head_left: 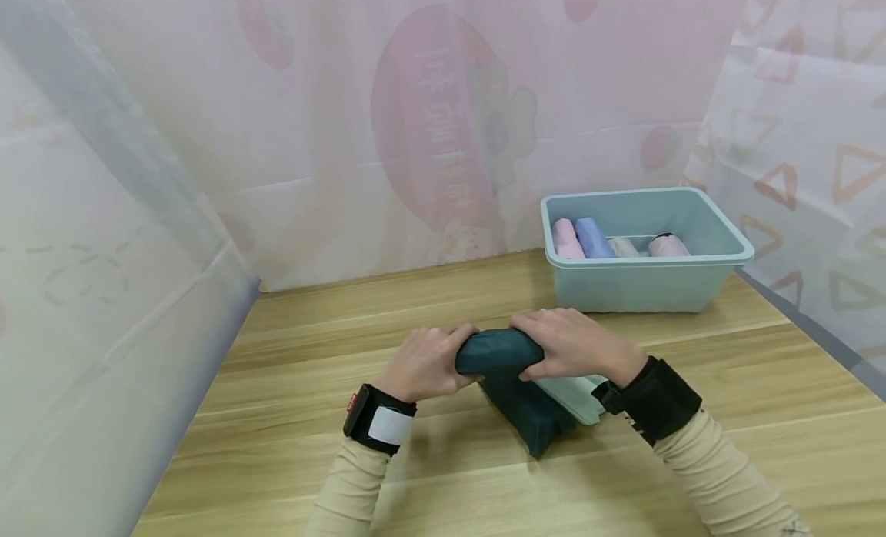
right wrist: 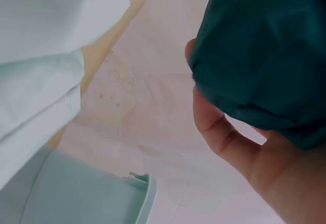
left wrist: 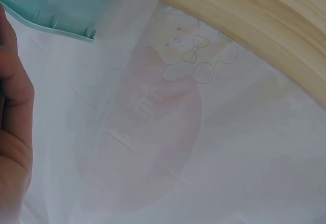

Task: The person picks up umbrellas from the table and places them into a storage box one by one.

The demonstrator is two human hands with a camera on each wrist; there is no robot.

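Step in hand, by the look of it: rolling a dark teal garment (head_left: 515,379) into a tight bundle. Both hands sit on the rolled end, near-centre of the counter (head_left: 311,445). Left hand (head_left: 425,361) curls round the roll's left end, right hand (head_left: 571,343) wraps over its right end w/ thumb under the cloth, as the right wrist view shows. The unrolled part trails toward the near side, lying partly on a pale folded cloth (head_left: 571,395).

Far right stands a light blue bin (head_left: 647,287) holding rolled items already: pink (head_left: 566,241), blue (head_left: 592,238), white (head_left: 624,247), another pinkish one (head_left: 667,246).

Next move prob. calls for an even grip at both ends so the roll stays tight & straight over the remaining length.
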